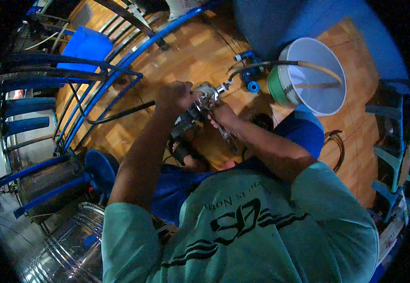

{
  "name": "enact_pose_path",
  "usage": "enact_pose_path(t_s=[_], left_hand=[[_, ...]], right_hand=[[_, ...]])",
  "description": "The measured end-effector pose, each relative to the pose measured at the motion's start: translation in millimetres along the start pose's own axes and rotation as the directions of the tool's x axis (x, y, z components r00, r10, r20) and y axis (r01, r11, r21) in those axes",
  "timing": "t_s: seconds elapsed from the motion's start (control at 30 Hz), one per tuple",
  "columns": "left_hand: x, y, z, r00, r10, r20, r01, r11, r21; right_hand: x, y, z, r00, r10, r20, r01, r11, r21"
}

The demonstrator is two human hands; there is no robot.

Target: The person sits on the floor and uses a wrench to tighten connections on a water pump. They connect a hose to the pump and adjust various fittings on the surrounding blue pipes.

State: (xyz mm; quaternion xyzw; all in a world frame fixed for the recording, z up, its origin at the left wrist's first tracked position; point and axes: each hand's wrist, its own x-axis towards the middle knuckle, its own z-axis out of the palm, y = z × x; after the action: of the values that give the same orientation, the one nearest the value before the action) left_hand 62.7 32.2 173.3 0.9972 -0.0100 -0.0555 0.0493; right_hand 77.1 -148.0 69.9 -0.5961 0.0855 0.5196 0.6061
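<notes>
My left hand is closed beside a silver metal fitting; what its fingers grip is hidden. A black hose runs in from the left and disappears at my left wrist. My right hand, just below the fitting, is shut on a long-handled steel hand tool, whose handle points down toward me. Its exact kind is not clear. Under my hands sits a dark grey device, partly covered by them. From near the fitting's right end, a hose curves over into a white bucket.
Blue pipe fittings lie on the tiled floor beyond my hands. A blue metal rack and a blue bin stand left. Blue stools line the right, near a coiled cable. Shiny metal containers stand lower left.
</notes>
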Motion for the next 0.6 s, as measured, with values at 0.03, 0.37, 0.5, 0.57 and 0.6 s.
enact_pose_path(t_s=[0.03, 0.37, 0.5, 0.57, 0.6], left_hand=[[0, -2, -5, 0.994, 0.091, -0.056, -0.091, 0.996, -0.008], [-1, 0, -13, 0.999, -0.032, 0.039, 0.033, 0.999, -0.037], [1, 3, -11, 0.999, -0.033, -0.030, 0.031, 0.998, -0.048], [0, 1, -10, 0.999, 0.014, -0.039, -0.016, 0.999, -0.051], [-2, 0, -10, 0.999, 0.034, -0.043, -0.036, 0.998, -0.050]], right_hand=[[0, 7, 2, 1.000, -0.019, 0.003, 0.018, 0.997, 0.072], [35, -6, -66, 0.891, -0.379, 0.250, 0.398, 0.386, -0.832], [62, -54, -79, 0.913, -0.181, 0.366, 0.397, 0.184, -0.899], [56, -88, -69, 0.921, -0.072, 0.383, 0.390, 0.197, -0.900], [59, -96, -67, 0.926, -0.013, 0.377, 0.367, 0.270, -0.890]])
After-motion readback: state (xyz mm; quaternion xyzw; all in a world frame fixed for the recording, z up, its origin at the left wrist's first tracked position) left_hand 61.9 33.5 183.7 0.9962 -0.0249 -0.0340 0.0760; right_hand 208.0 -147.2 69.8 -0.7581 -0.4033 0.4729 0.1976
